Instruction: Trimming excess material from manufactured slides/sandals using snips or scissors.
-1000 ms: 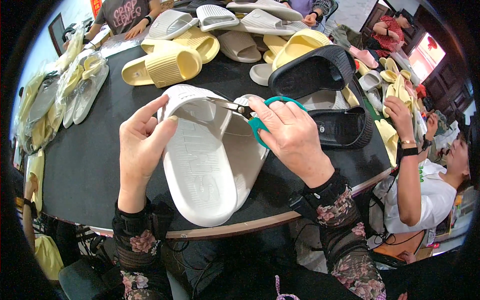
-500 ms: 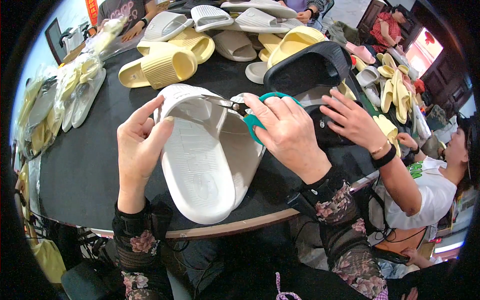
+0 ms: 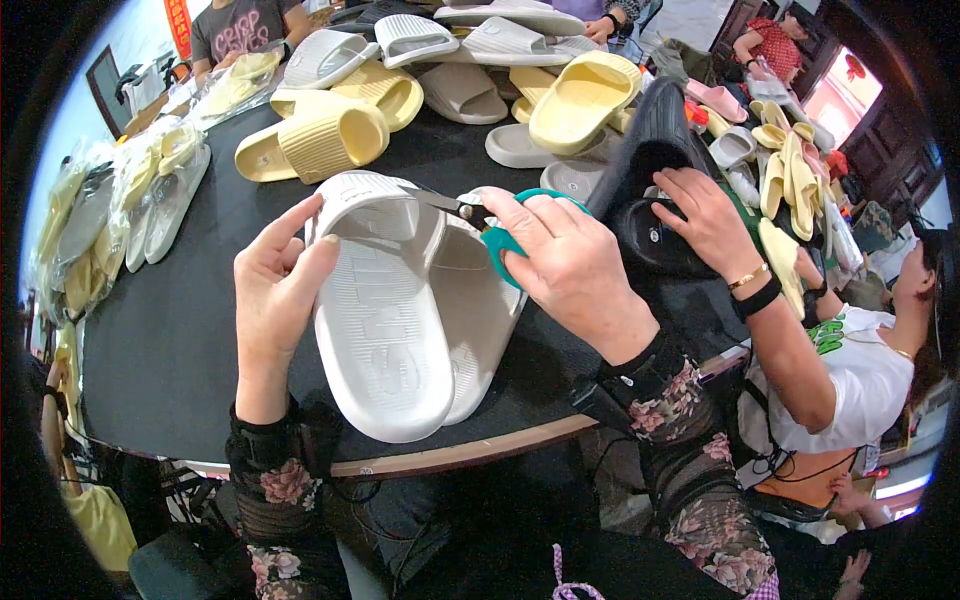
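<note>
My left hand [image 3: 275, 290] pinches the strap edge of a white slide slipper [image 3: 385, 340] between thumb and fingers. The slipper lies sole-down and slanted near the table's front edge. A second pale slipper [image 3: 482, 325] rests partly under it, on its right. In my right hand [image 3: 580, 265] are scissors with green handles [image 3: 505, 260]. Their blades reach left across the top of the white slipper's strap. Whether the blade tips touch the strap, I cannot tell.
On my right a co-worker's hand [image 3: 705, 220] is at black slippers [image 3: 655, 240]. A pile of yellow slippers [image 3: 320, 140] and grey slippers [image 3: 465, 95] covers the table's far side. Bagged slippers [image 3: 165, 190] lie at the left. The black table [image 3: 200, 350] has a curved front edge.
The white slippers have shifted slightly left. My hands keep nearly the same hold. A black slipper by the co-worker has swung from lying flat to tilted up, moving right.
</note>
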Motion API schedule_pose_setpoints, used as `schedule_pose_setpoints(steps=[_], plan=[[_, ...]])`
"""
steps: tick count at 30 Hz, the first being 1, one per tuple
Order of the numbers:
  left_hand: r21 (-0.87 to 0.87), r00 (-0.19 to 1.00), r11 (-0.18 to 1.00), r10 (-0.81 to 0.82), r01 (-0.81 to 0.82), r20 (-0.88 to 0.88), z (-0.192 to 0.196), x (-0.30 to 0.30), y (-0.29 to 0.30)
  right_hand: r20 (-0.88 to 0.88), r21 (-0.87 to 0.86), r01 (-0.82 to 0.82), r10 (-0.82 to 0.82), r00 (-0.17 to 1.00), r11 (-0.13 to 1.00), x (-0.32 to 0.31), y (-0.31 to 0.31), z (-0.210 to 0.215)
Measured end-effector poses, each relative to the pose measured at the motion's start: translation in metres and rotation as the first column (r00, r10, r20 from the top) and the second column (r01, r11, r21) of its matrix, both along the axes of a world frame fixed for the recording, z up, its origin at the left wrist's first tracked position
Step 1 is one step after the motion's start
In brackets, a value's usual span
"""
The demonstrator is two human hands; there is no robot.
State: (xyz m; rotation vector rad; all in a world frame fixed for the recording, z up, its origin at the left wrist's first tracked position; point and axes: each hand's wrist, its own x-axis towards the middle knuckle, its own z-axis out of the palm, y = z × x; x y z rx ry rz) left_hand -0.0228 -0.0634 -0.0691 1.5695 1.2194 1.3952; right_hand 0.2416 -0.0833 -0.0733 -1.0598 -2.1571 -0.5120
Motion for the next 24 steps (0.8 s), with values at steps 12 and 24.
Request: schedule_pose_setpoints(steps=[12,24], plan=[[0.005,1.0,1.0,-0.006,0.006,0.006,-0.002,0.0,0.001,0.014,-0.044,0.021,-0.021,1.0,0.999,0.0,-0.003,0.004],[-0.054,0.967,0.998,0.027,-0.042,-0.254,-0.006,-0.009,0.013,-0.225,-0.213,0.064,-0.113,0.968,0.975,0.01,0.005,-0.001]])
